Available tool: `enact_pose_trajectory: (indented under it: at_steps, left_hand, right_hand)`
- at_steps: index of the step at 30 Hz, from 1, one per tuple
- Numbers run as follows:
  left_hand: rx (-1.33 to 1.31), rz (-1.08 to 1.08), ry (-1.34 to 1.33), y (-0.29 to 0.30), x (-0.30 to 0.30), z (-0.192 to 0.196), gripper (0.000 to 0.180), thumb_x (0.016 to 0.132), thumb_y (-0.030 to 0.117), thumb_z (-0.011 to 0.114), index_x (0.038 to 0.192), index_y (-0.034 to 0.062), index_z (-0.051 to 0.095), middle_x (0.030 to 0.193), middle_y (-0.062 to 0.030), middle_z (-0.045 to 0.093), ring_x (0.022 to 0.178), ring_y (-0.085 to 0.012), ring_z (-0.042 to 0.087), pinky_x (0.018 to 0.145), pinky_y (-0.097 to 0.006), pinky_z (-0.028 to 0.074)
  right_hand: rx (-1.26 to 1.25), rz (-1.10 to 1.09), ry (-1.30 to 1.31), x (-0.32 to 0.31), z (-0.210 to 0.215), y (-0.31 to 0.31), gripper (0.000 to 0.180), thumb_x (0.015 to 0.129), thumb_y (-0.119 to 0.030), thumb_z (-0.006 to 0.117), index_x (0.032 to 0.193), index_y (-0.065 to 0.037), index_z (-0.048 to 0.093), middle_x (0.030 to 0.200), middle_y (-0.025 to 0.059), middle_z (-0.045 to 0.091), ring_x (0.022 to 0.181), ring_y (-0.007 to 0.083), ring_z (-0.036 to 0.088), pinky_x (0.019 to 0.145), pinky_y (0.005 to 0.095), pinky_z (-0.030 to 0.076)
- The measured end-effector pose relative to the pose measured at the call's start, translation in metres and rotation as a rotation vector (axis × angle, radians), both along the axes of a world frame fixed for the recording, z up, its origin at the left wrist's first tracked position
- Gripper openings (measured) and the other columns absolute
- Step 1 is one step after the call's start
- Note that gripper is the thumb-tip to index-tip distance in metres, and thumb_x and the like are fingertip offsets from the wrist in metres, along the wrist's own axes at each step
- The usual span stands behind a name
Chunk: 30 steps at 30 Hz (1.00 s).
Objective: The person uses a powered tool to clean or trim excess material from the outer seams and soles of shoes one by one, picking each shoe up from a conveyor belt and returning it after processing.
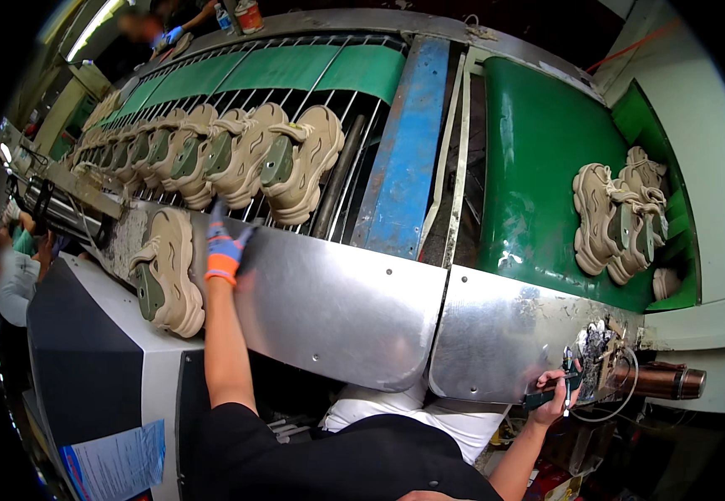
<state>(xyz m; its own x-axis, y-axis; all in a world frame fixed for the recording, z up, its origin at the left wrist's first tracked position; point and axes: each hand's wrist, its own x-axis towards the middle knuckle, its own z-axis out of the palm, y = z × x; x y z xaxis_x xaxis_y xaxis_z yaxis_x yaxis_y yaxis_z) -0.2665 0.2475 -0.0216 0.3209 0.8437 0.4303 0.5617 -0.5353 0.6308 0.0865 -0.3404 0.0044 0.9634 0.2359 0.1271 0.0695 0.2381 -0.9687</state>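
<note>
My left hand (pixel 225 253), in a purple and orange glove, reaches over the metal edge of the rod conveyor. Its fingers are apart and slightly blurred, with nothing visible in them. Just left of it, a beige sneaker (pixel 180 271) with a green last inside rests on the metal edge. Beyond the fingers stands a row of similar beige sneakers on the rods, the closest being one sneaker (pixel 308 163) at the row's right end. My bare right hand (pixel 553 394) is closed around a dark handheld tool (pixel 572 380) with a shiny metal part; its exact kind is unclear.
A blue metal crossbar (pixel 408 142) divides the rods from a green belt (pixel 534 167), where several beige sneakers (pixel 600 217) sit at the right. A thin hose (pixel 632 380) loops beside a copper-coloured flask (pixel 671 382). A grey machine housing (pixel 87 342) stands at left; another person's gloved hand (pixel 174 35) is at the far left.
</note>
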Motion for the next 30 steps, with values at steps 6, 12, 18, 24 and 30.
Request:
enact_pose_trajectory:
  at_steps: [6, 12, 18, 24, 30]
  left_hand:
    - [-0.233, 0.191, -0.179, 0.028, 0.132, 0.003, 0.109, 0.057, 0.057, 0.086, 0.139, -0.0010, 0.043, 0.137, -0.0242, 0.051, 0.126, -0.0358, 0.049, 0.105, -0.040, 0.041]
    - [-0.590, -0.146, -0.641, 0.002, 0.086, 0.018, 0.076, 0.089, 0.053, 0.047, 0.134, -0.0084, 0.048, 0.132, -0.0174, 0.056, 0.120, -0.0282, 0.055, 0.107, -0.034, 0.039]
    - [0.146, -0.315, 0.168, -0.189, -0.018, 0.052, 0.083, 0.066, 0.023, 0.086, 0.135, -0.0030, 0.046, 0.122, -0.0179, 0.061, 0.112, -0.0326, 0.059, 0.098, -0.041, 0.045]
    - [-1.064, -0.724, -0.133, -0.311, 0.071, 0.127, 0.091, 0.068, 0.027, 0.084, 0.142, -0.0013, 0.037, 0.134, -0.0163, 0.051, 0.126, -0.0266, 0.049, 0.100, -0.041, 0.046]
    - [-0.785, -0.575, -0.218, -0.171, 0.214, 0.020, 0.049, 0.094, 0.030, 0.063, 0.131, 0.0020, 0.051, 0.118, -0.0099, 0.060, 0.107, -0.0170, 0.057, 0.089, -0.029, 0.048]
  right_hand:
    - [0.065, 0.018, 0.017, -0.001, 0.003, 0.003, 0.053, 0.089, -0.013, 0.053, 0.136, 0.002, 0.034, 0.081, 0.0102, 0.058, 0.065, 0.0167, 0.056, 0.059, 0.0272, 0.047]
    - [0.060, -0.009, 0.020, 0.000, -0.003, -0.003, 0.057, 0.087, -0.018, 0.058, 0.135, 0.004, 0.035, 0.078, 0.0093, 0.058, 0.064, 0.0168, 0.057, 0.059, 0.0279, 0.048]
    - [0.138, 0.045, 0.069, -0.001, -0.012, -0.013, 0.056, 0.087, -0.014, 0.060, 0.134, 0.004, 0.037, 0.084, 0.0101, 0.060, 0.067, 0.0174, 0.057, 0.062, 0.0308, 0.049]
    - [0.101, 0.048, 0.040, -0.003, -0.010, -0.015, 0.052, 0.089, -0.016, 0.058, 0.134, 0.002, 0.038, 0.084, 0.0099, 0.062, 0.070, 0.0164, 0.060, 0.063, 0.0267, 0.049]
    - [0.156, 0.075, 0.001, -0.003, -0.004, -0.009, 0.046, 0.090, -0.011, 0.055, 0.130, 0.005, 0.042, 0.088, 0.0099, 0.063, 0.073, 0.0160, 0.063, 0.063, 0.0259, 0.050]
